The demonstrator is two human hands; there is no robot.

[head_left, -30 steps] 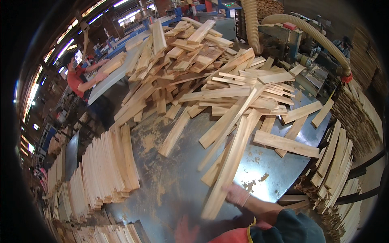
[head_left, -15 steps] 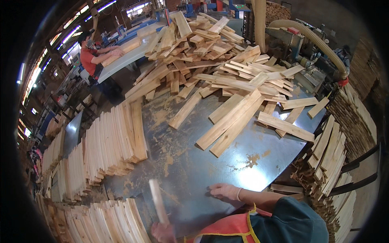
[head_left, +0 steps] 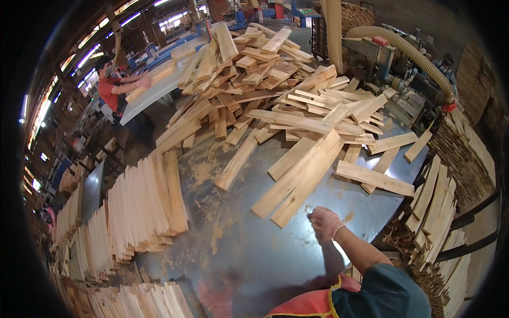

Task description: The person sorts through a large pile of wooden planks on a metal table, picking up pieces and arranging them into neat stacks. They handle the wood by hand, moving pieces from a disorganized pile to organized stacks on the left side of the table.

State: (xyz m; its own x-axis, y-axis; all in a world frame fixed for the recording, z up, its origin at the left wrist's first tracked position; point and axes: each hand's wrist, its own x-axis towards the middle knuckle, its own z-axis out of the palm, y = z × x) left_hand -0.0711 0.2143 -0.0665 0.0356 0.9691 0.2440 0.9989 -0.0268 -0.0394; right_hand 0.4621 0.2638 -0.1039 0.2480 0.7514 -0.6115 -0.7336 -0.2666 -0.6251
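Note:
My right hand (head_left: pixel 324 221), in a pale thin glove, reaches over the metal tabletop (head_left: pixel 238 249). Its fingers are loosely bent, and nothing shows in them. Just beyond its fingertips lie the near ends of two long wooden boards (head_left: pixel 291 177), side by side and slanting away into a large heap of loose boards (head_left: pixel 265 74). Another board (head_left: pixel 374 178) lies crosswise to the right of them. My left hand is out of the picture. At the left, a row of wooden strips (head_left: pixel 139 204) stands packed on edge.
A second packed row of strips (head_left: pixel 143 302) is at the lower left. More boards (head_left: pixel 432 204) are stacked beside the table's right edge. A ribbed hose (head_left: pixel 411 45) arches over machinery at the back right. A person in a red shirt (head_left: pixel 108 91) handles boards at another table.
My right hand has moved forward and right, toward the board ends. My left hand, earlier holding a wooden strip at the bottom, has left the picture with it. The view has shifted slightly.

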